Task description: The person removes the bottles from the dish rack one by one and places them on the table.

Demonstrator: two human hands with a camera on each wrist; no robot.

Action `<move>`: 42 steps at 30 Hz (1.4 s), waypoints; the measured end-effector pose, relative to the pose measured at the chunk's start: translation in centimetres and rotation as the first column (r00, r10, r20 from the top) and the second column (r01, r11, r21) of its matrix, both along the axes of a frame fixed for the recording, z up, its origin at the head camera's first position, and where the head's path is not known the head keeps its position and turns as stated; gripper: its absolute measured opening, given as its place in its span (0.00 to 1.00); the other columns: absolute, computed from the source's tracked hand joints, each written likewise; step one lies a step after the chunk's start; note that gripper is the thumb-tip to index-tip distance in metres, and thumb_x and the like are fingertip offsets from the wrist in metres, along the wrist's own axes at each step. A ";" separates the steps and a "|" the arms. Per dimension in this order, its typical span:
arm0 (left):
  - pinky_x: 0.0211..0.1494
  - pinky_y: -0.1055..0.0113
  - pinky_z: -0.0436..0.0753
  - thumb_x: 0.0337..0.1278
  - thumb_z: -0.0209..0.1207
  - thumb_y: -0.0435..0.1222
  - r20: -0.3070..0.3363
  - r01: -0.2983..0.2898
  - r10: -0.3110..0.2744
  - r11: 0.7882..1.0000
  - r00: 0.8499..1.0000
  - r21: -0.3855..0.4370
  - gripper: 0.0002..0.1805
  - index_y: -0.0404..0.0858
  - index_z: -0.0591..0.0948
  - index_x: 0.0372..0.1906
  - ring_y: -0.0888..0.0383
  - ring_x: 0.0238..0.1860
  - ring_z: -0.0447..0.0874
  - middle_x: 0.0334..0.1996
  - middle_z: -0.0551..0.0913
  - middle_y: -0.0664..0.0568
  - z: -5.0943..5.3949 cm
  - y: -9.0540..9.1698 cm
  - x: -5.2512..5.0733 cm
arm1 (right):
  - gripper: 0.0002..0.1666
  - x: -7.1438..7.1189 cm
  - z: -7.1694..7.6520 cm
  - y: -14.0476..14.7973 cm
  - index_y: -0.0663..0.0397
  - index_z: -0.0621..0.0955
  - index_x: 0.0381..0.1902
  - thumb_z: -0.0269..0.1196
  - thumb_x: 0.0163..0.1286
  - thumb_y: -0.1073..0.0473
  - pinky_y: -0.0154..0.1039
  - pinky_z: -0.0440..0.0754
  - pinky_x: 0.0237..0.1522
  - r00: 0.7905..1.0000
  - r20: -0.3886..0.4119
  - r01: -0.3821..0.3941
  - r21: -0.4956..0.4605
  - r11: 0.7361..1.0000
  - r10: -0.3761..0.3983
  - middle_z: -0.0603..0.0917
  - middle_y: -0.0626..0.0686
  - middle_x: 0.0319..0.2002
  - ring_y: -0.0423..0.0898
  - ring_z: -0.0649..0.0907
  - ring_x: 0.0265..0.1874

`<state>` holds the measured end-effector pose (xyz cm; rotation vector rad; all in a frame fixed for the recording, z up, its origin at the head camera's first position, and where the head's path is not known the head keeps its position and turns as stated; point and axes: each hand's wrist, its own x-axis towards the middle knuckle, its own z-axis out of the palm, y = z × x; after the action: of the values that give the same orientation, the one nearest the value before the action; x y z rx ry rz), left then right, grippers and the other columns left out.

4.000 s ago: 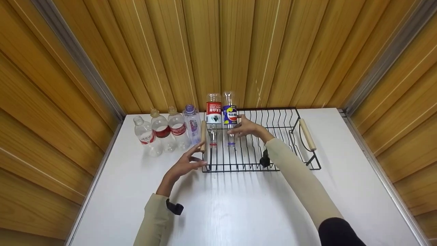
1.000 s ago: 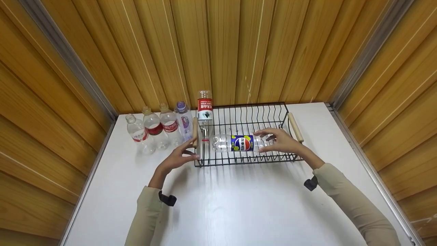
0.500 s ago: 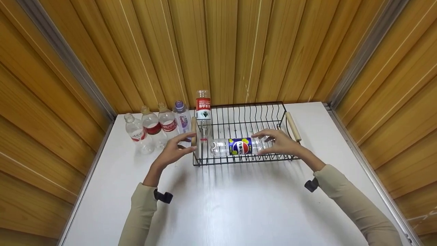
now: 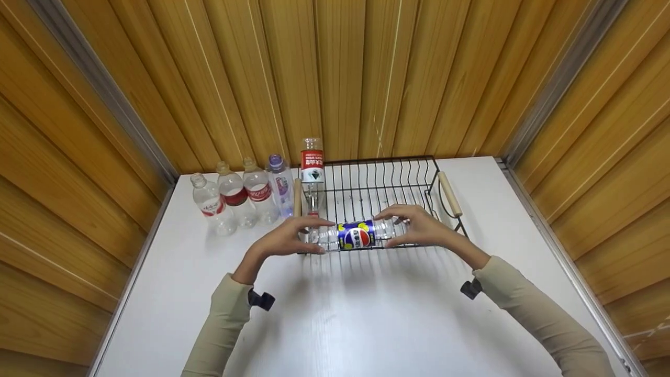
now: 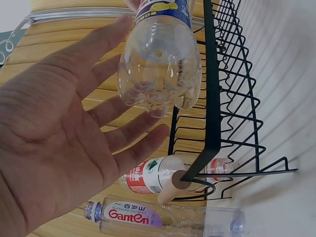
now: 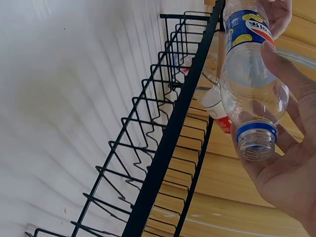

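A clear plastic soda bottle (image 4: 357,235) with a blue label and yellow lemons lies sideways above the front of a black wire rack (image 4: 377,159). My right hand (image 4: 421,226) grips its neck end. The right wrist view shows the bottle's uncapped mouth (image 6: 256,142) with a blue ring. At the base end is my left hand (image 4: 288,236), its fingers nearly straight, thumb and fingers on either side. The left wrist view shows its palm (image 5: 54,133) apart from the bottle base (image 5: 160,69); fingertip contact is unclear. A red-labelled bottle (image 4: 312,167) rests neck-down at the rack's left end.
Several clear bottles stand left of the rack: one with a purple cap (image 4: 281,183), two with red labels, and one with a white-and-red label (image 4: 212,206). Wooden handles (image 4: 450,193) flank the rack. Wood-panelled walls (image 4: 335,78) enclose the white table (image 4: 335,324).
My right hand has lifted the soda bottle from its neck-down place in the rack, turned it sideways, and brought it forward and left. My left hand has left the rack's handle for the bottle's base.
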<state>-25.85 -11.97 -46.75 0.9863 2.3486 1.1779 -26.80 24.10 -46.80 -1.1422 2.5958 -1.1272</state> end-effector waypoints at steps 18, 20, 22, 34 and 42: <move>0.65 0.43 0.80 0.56 0.72 0.33 0.025 0.055 -0.055 0.998 0.998 -0.004 0.39 0.41 0.72 0.74 0.39 0.65 0.78 0.70 0.77 0.43 -0.8 0.4 0.0 | 0.39 0.3 -0.4 -0.8 0.48 0.81 0.63 0.80 0.53 0.51 0.52 0.84 0.57 1.000 -0.004 -0.020 0.016 1.000 0.020 0.83 0.54 0.62 0.54 0.82 0.60; 0.66 0.42 0.79 0.57 0.71 0.33 0.023 0.057 -0.057 0.998 0.998 0.007 0.38 0.41 0.72 0.74 0.39 0.65 0.78 0.70 0.76 0.44 -0.8 0.4 0.0 | 0.40 0.1 -0.4 -0.6 0.49 0.80 0.64 0.80 0.53 0.50 0.49 0.85 0.54 1.000 0.004 -0.014 0.012 1.000 0.014 0.84 0.55 0.61 0.53 0.82 0.57; 0.68 0.40 0.77 0.58 0.70 0.33 0.021 0.057 -0.057 0.998 0.998 0.022 0.37 0.41 0.72 0.74 0.38 0.66 0.77 0.70 0.76 0.43 -0.9 0.3 0.0 | 0.40 0.0 -0.3 -0.2 0.50 0.80 0.64 0.80 0.53 0.51 0.48 0.85 0.53 1.000 0.010 -0.004 0.000 1.000 0.004 0.84 0.55 0.59 0.53 0.83 0.55; 0.71 0.38 0.72 0.62 0.68 0.35 0.026 -0.035 0.033 0.994 0.999 0.100 0.37 0.42 0.69 0.76 0.39 0.69 0.75 0.74 0.71 0.44 -1.2 -2.8 0.3 | 0.40 -2.1 0.1 4.7 0.59 0.78 0.66 0.79 0.56 0.59 0.55 0.85 0.55 0.993 0.023 0.115 -0.074 0.991 -0.114 0.83 0.60 0.61 0.60 0.84 0.55; 0.68 0.36 0.74 0.62 0.69 0.37 0.069 -0.181 0.174 0.975 0.982 0.127 0.38 0.43 0.69 0.76 0.38 0.68 0.75 0.72 0.74 0.44 -1.9 -5.8 0.7 | 0.34 -3.9 -1.2 9.7 0.62 0.78 0.65 0.74 0.62 0.61 0.47 0.87 0.53 0.962 0.046 0.272 -0.044 0.961 -0.270 0.84 0.65 0.58 0.55 0.84 0.53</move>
<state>-25.12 -17.72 -48.63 0.7841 2.3789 1.4264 -30.68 33.82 -47.96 -0.7774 2.7702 -1.2553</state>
